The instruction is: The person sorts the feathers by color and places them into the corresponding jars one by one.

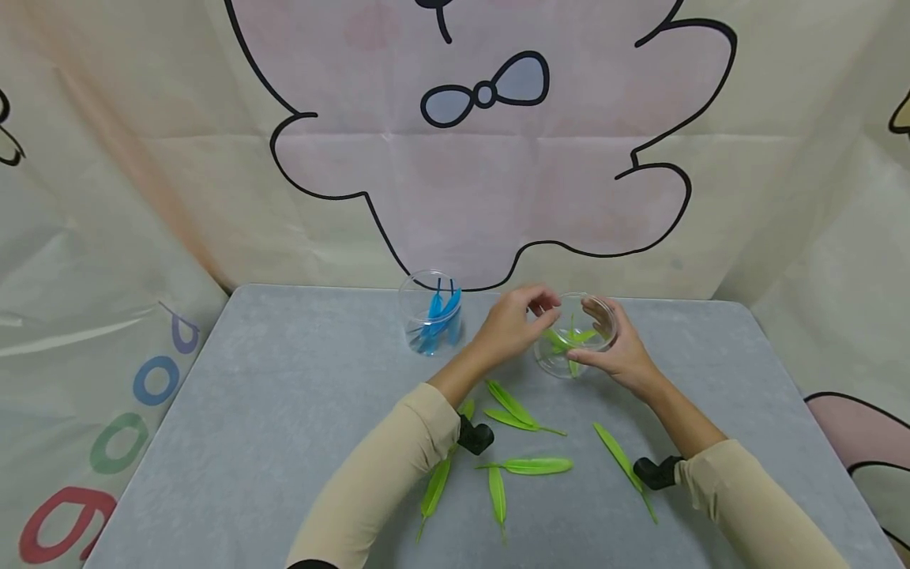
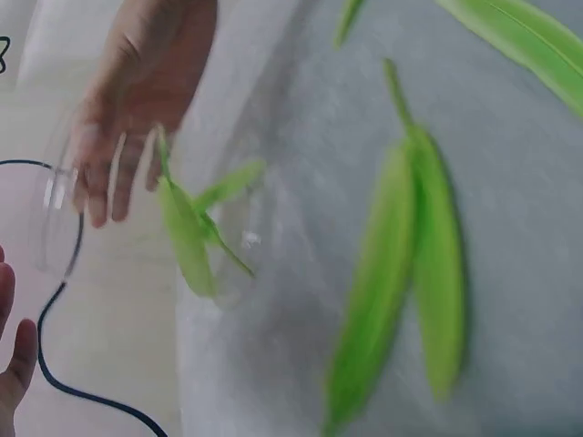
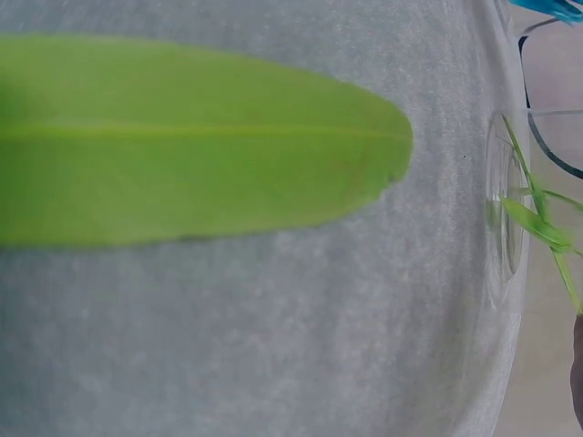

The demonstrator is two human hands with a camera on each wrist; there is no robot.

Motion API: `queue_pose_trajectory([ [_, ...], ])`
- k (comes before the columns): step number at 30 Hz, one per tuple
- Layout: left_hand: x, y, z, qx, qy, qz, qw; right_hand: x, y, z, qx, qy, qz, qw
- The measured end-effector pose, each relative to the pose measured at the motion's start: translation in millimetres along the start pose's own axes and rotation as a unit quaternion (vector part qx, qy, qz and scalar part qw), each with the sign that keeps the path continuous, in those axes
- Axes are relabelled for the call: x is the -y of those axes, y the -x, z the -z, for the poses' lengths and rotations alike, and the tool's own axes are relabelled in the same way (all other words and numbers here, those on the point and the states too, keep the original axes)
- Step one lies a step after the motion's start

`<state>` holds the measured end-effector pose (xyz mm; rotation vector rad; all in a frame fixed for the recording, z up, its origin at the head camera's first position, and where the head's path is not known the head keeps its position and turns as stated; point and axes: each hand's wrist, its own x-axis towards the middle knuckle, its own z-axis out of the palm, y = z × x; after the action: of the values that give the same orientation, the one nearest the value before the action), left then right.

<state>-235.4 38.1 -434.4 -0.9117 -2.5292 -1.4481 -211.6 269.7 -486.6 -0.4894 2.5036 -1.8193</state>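
Observation:
My right hand (image 1: pixel 622 352) grips a clear round jar (image 1: pixel 543 365) by its side. Green feathers (image 2: pixel 187 237) stand inside that jar, showing through its wall in the left wrist view. Beside the jar's rim is my left hand (image 1: pixel 515 320), its fingers loosely bent with nothing visible between them. At the left edge of the left wrist view, its fingertips (image 2: pixel 20 350) appear apart from the thumb. A second clear jar, behind and to the left, contains blue feathers (image 1: pixel 434 320).
Several loose green feathers (image 1: pixel 536 466) lie on the grey tabletop nearer the body. One feather (image 3: pixel 200 137) is under the right wrist; others lie partly beneath the left forearm. A printed cloth backdrop (image 1: pixel 483 174) hangs behind the table's far edge.

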Motion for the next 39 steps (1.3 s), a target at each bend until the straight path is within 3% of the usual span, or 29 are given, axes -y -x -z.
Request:
queue_pose_trajectory([
  [6, 18.8, 16.3, 7.1, 0.049, 0.003, 0.022, 0.9986, 0.9, -0.2, 0.4, -0.003, 0.011, -0.002, 0.9999],
  [10, 32.1, 24.8, 10.7, 0.112, 0.008, 0.024, 0.9934, 1.9, -0.1, 0.5, -0.002, 0.008, -0.001, 1.0],
  [16, 46.7, 35.5, 16.0, 0.245, -0.01, 0.033, 0.9689, 2.5, -0.4, 0.7, -0.002, 0.005, 0.001, 1.0],
  [22, 54.2, 45.4, 20.3, 0.326, -0.02, 0.063, 0.9429, 3.3, -0.9, 1.1, 0.0, 0.005, 0.002, 1.0],
  [28, 58.4, 52.0, 20.5, 0.349, -0.032, 0.087, 0.9326, 2.9, -0.2, 1.5, 0.001, 0.009, 0.0, 1.0],
  [39, 58.6, 57.1, 18.4, 0.335, -0.063, 0.09, 0.9359, 3.5, 1.6, 0.5, 0.004, 0.01, 0.0, 0.9999],
])
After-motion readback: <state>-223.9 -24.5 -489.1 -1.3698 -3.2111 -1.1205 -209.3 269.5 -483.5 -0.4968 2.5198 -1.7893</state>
